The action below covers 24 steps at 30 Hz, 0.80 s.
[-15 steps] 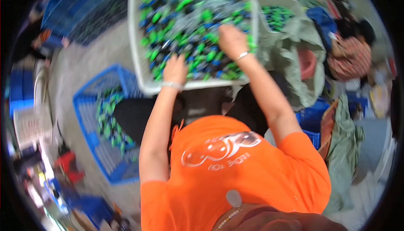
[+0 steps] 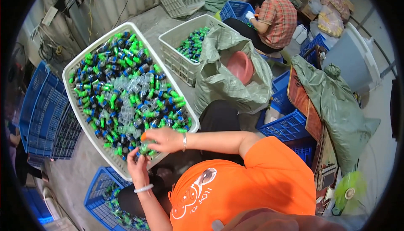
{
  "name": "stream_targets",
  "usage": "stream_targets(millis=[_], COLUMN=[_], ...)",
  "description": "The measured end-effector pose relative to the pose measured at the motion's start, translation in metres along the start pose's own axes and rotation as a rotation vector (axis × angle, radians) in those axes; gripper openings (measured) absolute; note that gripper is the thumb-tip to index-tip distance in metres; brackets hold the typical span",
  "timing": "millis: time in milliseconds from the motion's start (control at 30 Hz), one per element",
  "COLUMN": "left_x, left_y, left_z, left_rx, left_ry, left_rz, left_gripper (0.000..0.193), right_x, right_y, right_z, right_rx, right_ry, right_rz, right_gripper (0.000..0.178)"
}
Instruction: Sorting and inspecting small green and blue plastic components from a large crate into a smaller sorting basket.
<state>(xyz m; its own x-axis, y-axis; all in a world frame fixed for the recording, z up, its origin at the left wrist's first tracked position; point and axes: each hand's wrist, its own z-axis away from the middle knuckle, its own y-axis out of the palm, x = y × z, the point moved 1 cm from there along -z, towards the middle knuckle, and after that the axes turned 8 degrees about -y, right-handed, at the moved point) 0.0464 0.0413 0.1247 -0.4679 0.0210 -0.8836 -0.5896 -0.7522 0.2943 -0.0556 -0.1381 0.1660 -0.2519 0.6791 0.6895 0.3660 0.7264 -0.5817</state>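
Observation:
In front of me stands a large white crate [image 2: 67, 86] heaped with small green-and-black pieces with blue bands [image 2: 94, 77], which look like tiny bottles. Clear plastic cups or caps [image 2: 128, 105] lie loose on top of the heap. Over the crate's near edge my two hands meet. My right hand [image 2: 165, 139], with something orange on a fingertip, is closed on a small green piece [image 2: 144, 148]. Just below it, my left hand [image 2: 138, 168] has its fingers curled together close to that piece; what they pinch is mostly hidden.
A blue basket [image 2: 94, 193] with similar pieces sits by my left leg. Beyond my right knee are a white crate [image 2: 176, 63] and an open woven sack [image 2: 210, 84] with a pink basin [image 2: 240, 68]. Another person [image 2: 277, 21] sits farther back. Blue crates [image 2: 286, 126] stand at right.
My view has turned to the right. My hands, earlier apart over the heap, have come together at the crate's near edge, with a small green piece now in my right fingers.

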Motion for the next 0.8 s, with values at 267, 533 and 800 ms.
stream_targets(millis=[267, 533, 800], left_x=[-0.009, -0.013, 0.003], left_y=[0.027, 0.024, 0.017], left_z=[0.033, 0.046, 0.062], left_rx=[0.092, 0.126, -0.067], left_ry=[0.051, 0.208, 0.693], left_rz=[-0.062, -0.166, -0.817], left_gripper=[0.026, 0.024, 0.033], right_x=[0.013, 0.023, 0.010], right_y=[-0.006, -0.022, 0.023], right_z=[-0.006, -0.016, 0.003], right_rx=[0.151, 0.251, 0.426], right_ry=[-0.013, -0.204, 0.656], right_rz=[-0.275, -0.242, -0.970], right_gripper=[0.034, 0.028, 0.040])
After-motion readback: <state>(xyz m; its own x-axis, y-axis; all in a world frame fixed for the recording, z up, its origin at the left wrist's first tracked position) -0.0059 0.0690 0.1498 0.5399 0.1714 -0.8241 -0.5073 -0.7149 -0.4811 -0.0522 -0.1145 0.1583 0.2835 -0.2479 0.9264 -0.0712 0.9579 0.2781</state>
